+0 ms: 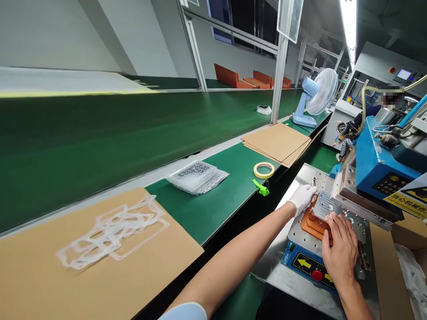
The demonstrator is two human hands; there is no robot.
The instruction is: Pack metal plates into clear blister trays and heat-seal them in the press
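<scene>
My left hand [302,198], in a white glove, reaches to the far left corner of a ribbed metal plate [325,205]. Its fingers are bent together at that corner, and their tips are partly hidden. Beneath the plate is an orange-brown block [315,229] on the steel bed of a small press [295,231]. My right hand [342,249] is bare, its fingers stretched out and laid against the plate's near edge. The blue press head [383,155] stands just beyond the plate, to the right.
A red button [316,275] is on the press front. On the green bench left are cardboard sheets [276,142], a tape roll [263,170], a green strap [262,188], a bubble-wrap bundle [198,177] and white cut-out frames [113,235]. A fan [316,95] stands behind; a person is partly visible beyond.
</scene>
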